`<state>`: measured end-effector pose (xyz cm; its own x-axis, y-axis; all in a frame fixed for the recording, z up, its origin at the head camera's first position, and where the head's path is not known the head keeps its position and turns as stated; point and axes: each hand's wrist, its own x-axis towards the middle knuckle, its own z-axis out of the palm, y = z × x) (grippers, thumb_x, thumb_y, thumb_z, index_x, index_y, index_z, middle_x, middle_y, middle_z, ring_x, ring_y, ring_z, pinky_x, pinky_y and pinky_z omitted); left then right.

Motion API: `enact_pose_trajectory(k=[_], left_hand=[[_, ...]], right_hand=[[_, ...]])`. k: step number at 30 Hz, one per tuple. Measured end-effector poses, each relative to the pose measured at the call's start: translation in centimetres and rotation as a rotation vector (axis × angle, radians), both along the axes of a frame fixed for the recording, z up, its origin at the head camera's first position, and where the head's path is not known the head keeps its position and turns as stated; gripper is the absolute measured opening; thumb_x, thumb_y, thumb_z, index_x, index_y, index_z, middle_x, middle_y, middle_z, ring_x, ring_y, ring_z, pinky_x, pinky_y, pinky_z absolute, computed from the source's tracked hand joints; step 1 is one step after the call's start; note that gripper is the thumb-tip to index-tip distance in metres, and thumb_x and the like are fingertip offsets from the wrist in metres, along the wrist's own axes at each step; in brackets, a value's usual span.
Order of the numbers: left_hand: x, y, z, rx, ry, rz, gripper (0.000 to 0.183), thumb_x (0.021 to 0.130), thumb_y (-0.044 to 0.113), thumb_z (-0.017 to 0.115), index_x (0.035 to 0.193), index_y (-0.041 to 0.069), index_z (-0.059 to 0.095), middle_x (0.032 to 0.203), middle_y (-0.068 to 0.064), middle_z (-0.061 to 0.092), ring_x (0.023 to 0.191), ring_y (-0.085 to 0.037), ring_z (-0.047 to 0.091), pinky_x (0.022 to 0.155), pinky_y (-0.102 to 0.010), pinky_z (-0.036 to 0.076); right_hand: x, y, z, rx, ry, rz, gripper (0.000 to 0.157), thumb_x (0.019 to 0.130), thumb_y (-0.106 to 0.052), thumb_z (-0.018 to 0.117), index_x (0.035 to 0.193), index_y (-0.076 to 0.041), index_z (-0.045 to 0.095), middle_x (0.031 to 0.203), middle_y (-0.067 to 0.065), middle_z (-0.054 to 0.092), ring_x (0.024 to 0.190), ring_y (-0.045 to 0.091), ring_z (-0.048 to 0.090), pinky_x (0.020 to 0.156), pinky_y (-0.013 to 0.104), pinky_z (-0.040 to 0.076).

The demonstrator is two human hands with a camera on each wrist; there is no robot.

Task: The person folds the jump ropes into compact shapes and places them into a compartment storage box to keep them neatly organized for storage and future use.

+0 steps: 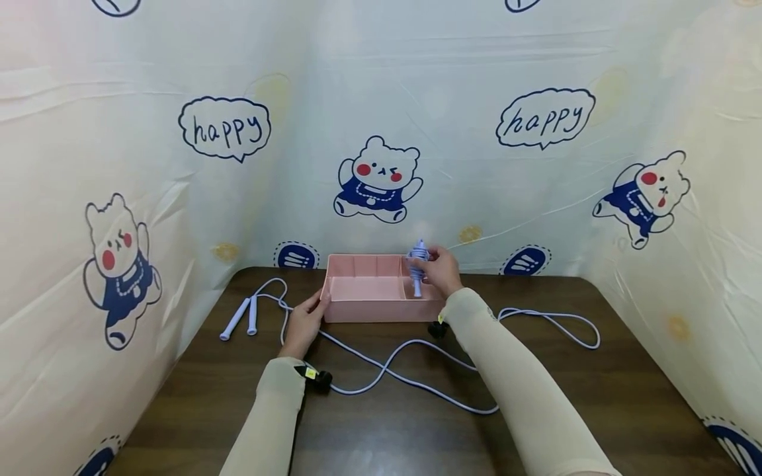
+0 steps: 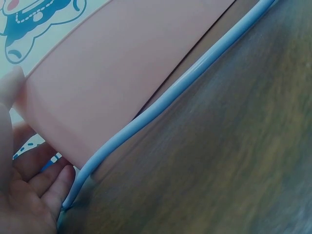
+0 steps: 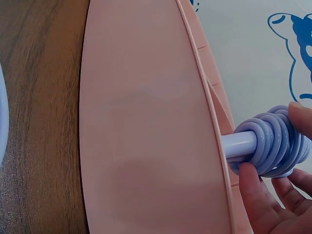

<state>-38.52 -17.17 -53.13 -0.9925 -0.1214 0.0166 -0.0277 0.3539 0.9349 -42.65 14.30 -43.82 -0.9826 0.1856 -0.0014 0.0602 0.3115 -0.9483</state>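
A pink divided storage box (image 1: pixel 381 312) stands near the back of the table. My left hand (image 1: pixel 302 325) holds its left end, the thumb at the upper corner and the fingers round the side, as the left wrist view shows. My right hand (image 1: pixel 444 271) grips a wound-up lavender jump rope (image 1: pixel 419 260), thumb on one side of the coils and fingers on the other. The bundle is upright over the smaller right compartment, and one handle (image 3: pixel 239 144) points down past the front rim. The box's larger left compartment (image 1: pixel 366 289) holds nothing visible.
A second lavender jump rope (image 1: pixel 383 367) lies loose on the brown table (image 1: pixel 381 430), its cord passing before the box and looping out at right. Its two handles (image 1: pixel 253 316) lie at left. A printed curtain (image 1: pixel 381 86) hangs behind and at both sides.
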Motion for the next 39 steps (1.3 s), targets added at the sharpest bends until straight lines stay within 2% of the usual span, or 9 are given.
enact_pose_trajectory(k=[7, 13, 20, 28, 31, 35, 39], left_hand=[[0.2, 0.0, -0.1, -0.006, 0.03, 0.006, 0.067, 0.091, 0.062, 0.054, 0.143, 0.019, 0.05, 0.146, -0.009, 0.046, 0.137, -0.029, 0.036, 0.11, -0.049, 0.027], [0.1, -0.1, 0.1, -0.027, 0.02, 0.015, 0.069, 0.09, 0.065, 0.053, 0.144, 0.021, 0.049, 0.146, -0.008, 0.045, 0.137, -0.03, 0.036, 0.11, -0.05, 0.027], [0.0, -0.1, -0.3, 0.007, 0.015, 0.006, 0.063, 0.093, 0.058, 0.054, 0.144, 0.021, 0.049, 0.147, -0.007, 0.044, 0.138, -0.029, 0.034, 0.11, -0.051, 0.026], [0.2, 0.0, -0.2, 0.021, -0.017, 0.011, 0.069, 0.09, 0.065, 0.053, 0.144, 0.022, 0.048, 0.148, -0.004, 0.044, 0.139, -0.027, 0.033, 0.11, -0.05, 0.026], [0.2, 0.0, -0.1, 0.019, -0.016, 0.018, 0.069, 0.089, 0.066, 0.053, 0.144, 0.023, 0.049, 0.147, -0.005, 0.044, 0.139, -0.028, 0.034, 0.11, -0.051, 0.026], [0.2, 0.0, -0.2, 0.009, 0.024, 0.025, 0.062, 0.092, 0.06, 0.056, 0.141, 0.023, 0.052, 0.145, -0.005, 0.047, 0.137, -0.028, 0.036, 0.11, -0.049, 0.028], [0.3, -0.1, -0.4, 0.006, 0.04, 0.028, 0.056, 0.094, 0.055, 0.056, 0.14, 0.023, 0.054, 0.143, -0.005, 0.048, 0.136, -0.027, 0.038, 0.109, -0.047, 0.029]], right_hand=[[-0.4, 0.0, -0.6, 0.077, -0.061, -0.002, 0.052, 0.086, -0.03, 0.077, 0.126, -0.006, 0.052, 0.112, 0.013, 0.056, 0.094, 0.028, 0.06, 0.079, 0.044, 0.055], [-0.6, -0.5, -0.9, 0.176, -0.103, -0.008, 0.053, 0.085, -0.029, 0.078, 0.127, -0.005, 0.057, 0.11, 0.013, 0.06, 0.094, 0.027, 0.061, 0.074, 0.039, 0.056], [-1.3, -0.9, -1.7, 0.163, -0.178, 0.002, 0.044, 0.085, -0.025, 0.078, 0.125, -0.012, 0.063, 0.105, 0.01, 0.063, 0.088, 0.027, 0.063, 0.07, 0.041, 0.057], [-2.3, -0.6, -2.7, 0.231, -0.197, 0.049, 0.038, 0.084, -0.026, 0.079, 0.119, -0.017, 0.067, 0.102, 0.009, 0.065, 0.085, 0.027, 0.062, 0.06, 0.038, 0.056], [-2.7, -0.3, -3.0, 0.251, -0.192, 0.075, 0.036, 0.084, -0.026, 0.079, 0.117, -0.016, 0.068, 0.103, 0.009, 0.065, 0.088, 0.026, 0.062, 0.06, 0.035, 0.056], [-3.1, -0.1, -3.4, 0.24, -0.215, 0.079, 0.032, 0.082, -0.025, 0.08, 0.11, -0.011, 0.071, 0.103, 0.009, 0.065, 0.091, 0.025, 0.061, 0.066, 0.034, 0.055], [-3.3, -0.2, -3.7, 0.289, -0.241, 0.089, 0.031, 0.083, -0.029, 0.079, 0.103, -0.006, 0.072, 0.099, 0.009, 0.065, 0.089, 0.024, 0.06, 0.072, 0.035, 0.053]])
